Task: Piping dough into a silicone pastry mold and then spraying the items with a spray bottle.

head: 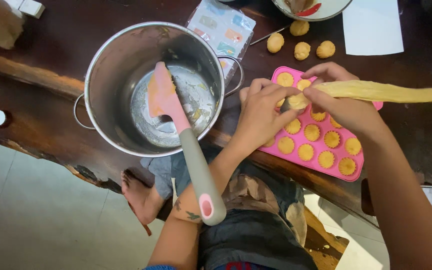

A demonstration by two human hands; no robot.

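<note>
Closest to me, the grey handle of the pink spatula (183,145) sticks out of the steel pot (121,75) off to the left of my fingers, untouched. My left hand (261,112) closes its fingers around the tip of a long piping bag (376,91) of pale dough, and my right hand (341,100) pinches the same bag just behind it. The tip sits over the pink silicone mould (357,172), directly under my fingers, with most cups already filled.

I judge the bag soft and floppy, light but sagging along its length to the right, so I grip close to the tip to steer it and squeeze further back. The dough looks thick and sticky; the mould is bendy and would buckle if lifted by one edge.

Beyond my fingers, four shaped dough pieces (301,45) lie on the dark tabletop (41,120), near a white bowl (336,9).
</note>
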